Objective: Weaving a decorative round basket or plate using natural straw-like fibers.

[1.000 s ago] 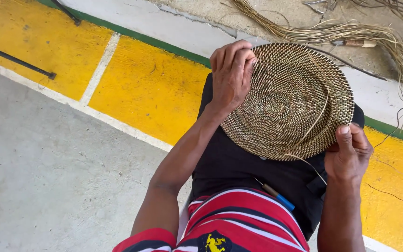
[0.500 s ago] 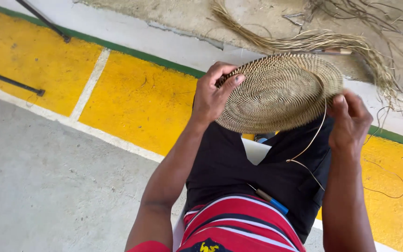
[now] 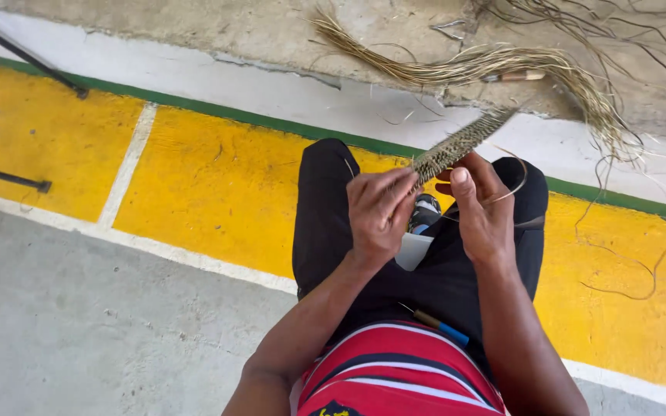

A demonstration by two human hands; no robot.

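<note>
At nine o'clock a thin black rod (image 3: 8, 177) lies on the yellow floor band (image 3: 217, 200). Nearer the centre, the left hand (image 3: 378, 212) has its fingers (image 3: 387, 189) pressed together, pinching the near end of the woven disc (image 3: 460, 142). The disc is turned edge-on to the camera, so it shows as a narrow strip whose long axis runs from the hands out toward two o'clock. It lies directly at the fingertips of both hands, above the person's black-trousered knees. The right hand (image 3: 483, 212) sits just beside the left, thumb raised against the disc's underside, its fingers curled around the rim and a loose fibre strand (image 3: 514, 185). Both hands touch the disc. At one o'clock a bundle of dry straw (image 3: 502, 65) rests on the concrete ledge.
</note>
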